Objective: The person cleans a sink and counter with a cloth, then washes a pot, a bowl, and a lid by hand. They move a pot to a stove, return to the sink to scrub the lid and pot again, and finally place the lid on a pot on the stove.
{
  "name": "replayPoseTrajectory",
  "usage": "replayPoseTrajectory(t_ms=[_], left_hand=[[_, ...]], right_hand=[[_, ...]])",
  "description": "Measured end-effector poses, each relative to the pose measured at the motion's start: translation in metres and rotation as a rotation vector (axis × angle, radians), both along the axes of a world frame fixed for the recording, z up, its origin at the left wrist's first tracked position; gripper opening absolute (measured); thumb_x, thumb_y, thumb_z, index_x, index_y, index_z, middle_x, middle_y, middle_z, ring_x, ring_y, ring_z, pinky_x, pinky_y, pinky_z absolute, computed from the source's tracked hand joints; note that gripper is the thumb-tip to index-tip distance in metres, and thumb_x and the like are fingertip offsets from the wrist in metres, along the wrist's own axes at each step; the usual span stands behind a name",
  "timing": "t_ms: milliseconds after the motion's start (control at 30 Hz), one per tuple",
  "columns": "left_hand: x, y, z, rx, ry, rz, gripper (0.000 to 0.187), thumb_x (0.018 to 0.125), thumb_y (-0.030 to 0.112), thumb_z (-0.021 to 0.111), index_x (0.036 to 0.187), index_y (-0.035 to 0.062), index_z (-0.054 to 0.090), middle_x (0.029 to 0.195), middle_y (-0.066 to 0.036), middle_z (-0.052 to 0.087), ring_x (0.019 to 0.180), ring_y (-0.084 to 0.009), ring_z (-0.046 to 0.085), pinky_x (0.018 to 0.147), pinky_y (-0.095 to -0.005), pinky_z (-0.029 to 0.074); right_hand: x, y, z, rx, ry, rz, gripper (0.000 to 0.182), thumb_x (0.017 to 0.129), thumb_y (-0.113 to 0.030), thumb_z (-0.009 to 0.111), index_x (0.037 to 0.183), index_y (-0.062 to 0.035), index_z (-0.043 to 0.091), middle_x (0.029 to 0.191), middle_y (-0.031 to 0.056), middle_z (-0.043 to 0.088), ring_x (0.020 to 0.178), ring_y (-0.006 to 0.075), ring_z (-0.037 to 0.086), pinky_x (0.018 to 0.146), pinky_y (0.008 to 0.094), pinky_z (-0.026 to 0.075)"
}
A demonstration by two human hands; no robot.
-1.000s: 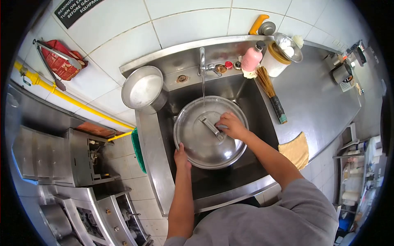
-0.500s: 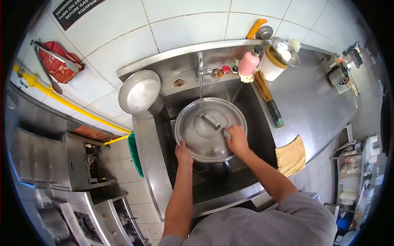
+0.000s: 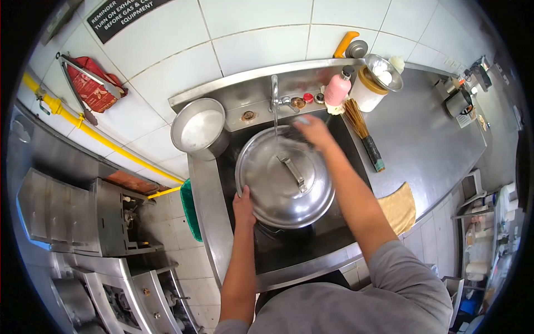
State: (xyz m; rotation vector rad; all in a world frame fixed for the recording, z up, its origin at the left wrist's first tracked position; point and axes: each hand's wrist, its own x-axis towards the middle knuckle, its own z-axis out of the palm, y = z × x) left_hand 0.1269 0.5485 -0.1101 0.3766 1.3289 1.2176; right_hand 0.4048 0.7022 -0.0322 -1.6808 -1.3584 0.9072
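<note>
A large round metal lid (image 3: 264, 178) with a strap handle (image 3: 291, 173) lies tilted over the sink (image 3: 345, 172). My left hand (image 3: 243, 209) grips its near-left rim, thumb on top. Beyond the lid's far right edge, my right hand (image 3: 314, 132) is blurred, its fingers curled around something small and greyish; I cannot tell what it is. From the faucet (image 3: 275, 92), a thin stream of water falls onto the far part of the lid. Wet shine covers the metal.
A deep metal pot (image 3: 200, 129) stands at the sink's left. To the right are a pink pump bottle (image 3: 337, 89), a white tub (image 3: 367, 92) under a metal bowl (image 3: 396, 80), a stick brush (image 3: 364, 133) and a yellow cloth (image 3: 398, 209). A yellow pipe (image 3: 117, 150) runs along the left wall.
My right hand has moved from beside the lid's handle to its far right edge. The lid now tilts differently, its near side shinier. My left hand still holds the rim. The view has shifted slightly.
</note>
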Motion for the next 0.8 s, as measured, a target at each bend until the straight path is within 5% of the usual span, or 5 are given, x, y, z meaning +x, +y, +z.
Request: replayPoseTrajectory(t_ms=[200, 400, 533, 567, 800], left_hand=[[-0.032, 0.034, 0.005, 0.134, -0.066, -0.061, 0.045, 0.093, 0.035, 0.065, 0.122, 0.0023, 0.055, 0.115, -0.012, 0.062, 0.103, -0.0243, 0.061, 0.089, -0.0424, 0.051], [-0.004, 0.076, 0.028, 0.264, -0.196, -0.170, 0.037, 0.089, 0.033, 0.071, 0.111, 0.0043, 0.062, 0.101, -0.008, 0.066, 0.088, -0.0207, 0.064, 0.079, -0.0379, 0.054], [0.005, 0.091, 0.034, 0.286, -0.237, -0.163, 0.035, 0.089, 0.032, 0.071, 0.110, 0.0050, 0.063, 0.099, -0.008, 0.067, 0.086, -0.0196, 0.064, 0.077, -0.0378, 0.053], [0.006, 0.092, 0.035, 0.288, -0.234, -0.147, 0.035, 0.089, 0.032, 0.071, 0.110, 0.0050, 0.063, 0.099, -0.008, 0.067, 0.086, -0.0196, 0.064, 0.077, -0.0378, 0.053], [0.002, 0.071, 0.039, 0.242, -0.150, -0.009, 0.030, 0.092, 0.028, 0.068, 0.108, 0.0037, 0.065, 0.095, -0.006, 0.067, 0.084, -0.0183, 0.063, 0.074, -0.0348, 0.051]], right_hand=[[0.119, -0.102, 0.007, -0.072, 0.842, -0.210, 0.035, 0.092, -0.027, 0.065, 0.121, -0.0067, 0.063, 0.111, 0.0043, 0.067, 0.099, 0.0176, 0.064, 0.085, 0.0303, 0.050], [0.111, -0.164, 0.035, 0.066, 1.028, -0.108, 0.028, 0.094, -0.022, 0.062, 0.118, -0.0076, 0.061, 0.111, 0.0066, 0.066, 0.102, 0.0181, 0.063, 0.084, 0.0329, 0.053], [0.056, -0.161, 0.083, 0.028, 0.505, -0.019, 0.028, 0.093, -0.027, 0.063, 0.116, -0.0106, 0.064, 0.112, 0.0027, 0.061, 0.110, 0.0138, 0.052, 0.099, 0.0292, 0.037], [0.041, -0.154, 0.084, -0.035, 0.669, 0.068, 0.028, 0.092, -0.025, 0.065, 0.116, -0.0120, 0.065, 0.113, 0.0028, 0.060, 0.114, 0.0141, 0.049, 0.102, 0.0287, 0.033], [-0.112, -0.072, 0.127, -0.014, 0.794, 0.384, 0.030, 0.091, -0.019, 0.066, 0.117, -0.0050, 0.064, 0.108, 0.0059, 0.065, 0.096, 0.0129, 0.060, 0.083, 0.0262, 0.048]])
